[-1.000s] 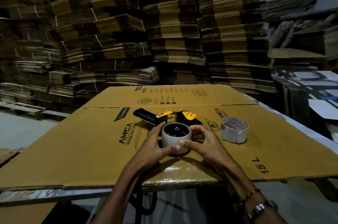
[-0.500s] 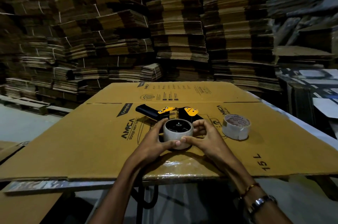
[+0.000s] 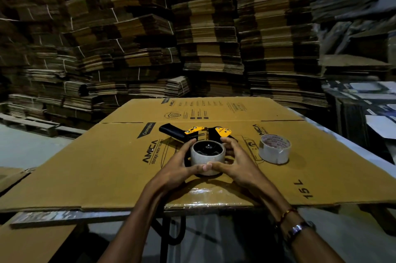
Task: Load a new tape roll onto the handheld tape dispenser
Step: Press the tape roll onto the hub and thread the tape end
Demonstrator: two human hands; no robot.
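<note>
A black and yellow handheld tape dispenser (image 3: 194, 133) lies on its side on a flattened cardboard box (image 3: 107, 166), handle pointing back left. A pale tape roll (image 3: 207, 156) sits over the dispenser's black hub, whose centre shows inside the roll. My left hand (image 3: 182, 164) grips the roll's left side and my right hand (image 3: 233, 162) grips its right side; both thumbs meet on the near face. A second pale tape roll (image 3: 274, 148) stands free on the cardboard to the right.
The cardboard sheet covers a table whose taped near edge (image 3: 203, 203) shines. Tall stacks of flattened cartons (image 3: 203, 37) fill the background. More boxes and papers (image 3: 364, 101) lie at the right. A wooden pallet (image 3: 32, 124) sits at the left.
My hands have stayed on the roll over the dispenser hub, with small shifts of the fingers. The camera has tilted a little.
</note>
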